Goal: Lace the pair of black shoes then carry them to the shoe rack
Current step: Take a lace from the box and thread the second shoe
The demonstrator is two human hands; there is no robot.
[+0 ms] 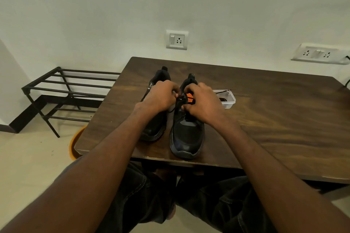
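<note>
Left hand [161, 96] and right hand [202, 101] both curled, pinching thin black lace [180, 98] above tongue of right-side black mesh sneaker [187, 134]; second black sneaker [155, 125] just beside, on dark wood-grain table [265, 119]; black metal-bar shoe rack [66, 91] left, on floor

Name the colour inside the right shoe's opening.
Orange, on the right shoe's lining, head view.

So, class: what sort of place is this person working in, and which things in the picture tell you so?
Probably a room in a home, perhaps near the entrance. A metal shoe rack stands against the plain wall, switched wall sockets sit just above a wooden table, and the floor is tiled.
</note>
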